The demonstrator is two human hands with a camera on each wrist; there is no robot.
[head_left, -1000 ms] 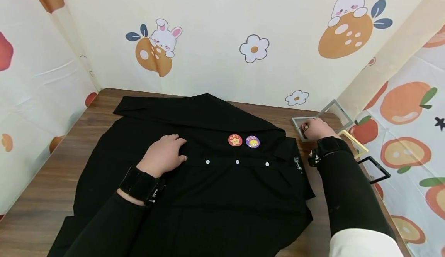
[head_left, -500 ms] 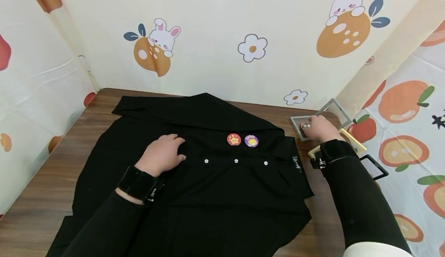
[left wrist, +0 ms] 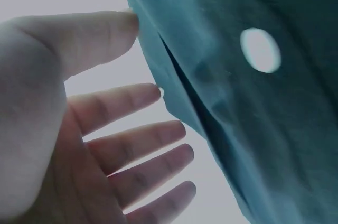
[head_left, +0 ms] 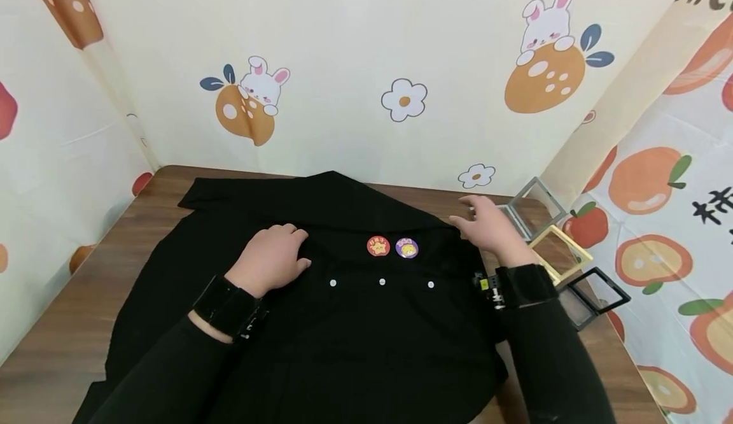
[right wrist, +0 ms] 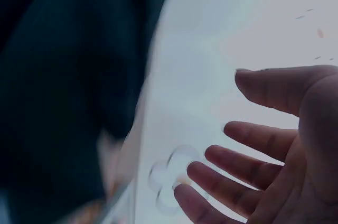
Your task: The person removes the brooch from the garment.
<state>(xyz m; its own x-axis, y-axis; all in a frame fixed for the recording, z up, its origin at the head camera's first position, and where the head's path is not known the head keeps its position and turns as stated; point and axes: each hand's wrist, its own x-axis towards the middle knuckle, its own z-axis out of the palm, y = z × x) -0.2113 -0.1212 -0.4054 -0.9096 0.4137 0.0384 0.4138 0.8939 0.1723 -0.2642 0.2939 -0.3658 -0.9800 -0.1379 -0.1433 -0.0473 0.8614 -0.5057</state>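
A black buttoned garment (head_left: pixel 321 347) lies spread over the table, bearing a red round badge (head_left: pixel 378 246) and a purple round badge (head_left: pixel 407 247) above a row of white buttons (head_left: pixel 382 282). On its left part rests my left hand (head_left: pixel 268 260), fingers loosely extended; the left wrist view shows its fingers apart beside the cloth. My right hand (head_left: pixel 488 228) hovers by the garment's right edge with nothing in it, thumb and fingers spread in the right wrist view. Just right of it stands an open grey clear-windowed case (head_left: pixel 538 204), its base partly behind the hand.
Along the table's right edge, an open yellow case (head_left: pixel 560 252) and an open black case (head_left: pixel 601 288) follow the grey one. A printed curtain (head_left: pixel 338 35) closes off the back and sides. Wooden tabletop (head_left: pixel 63 322) shows at the left.
My right hand has left the grey case, where a small round badge lay by its fingers, and moved left toward the garment, fingers spreading. The left hand stays put. The head view has tilted slightly.
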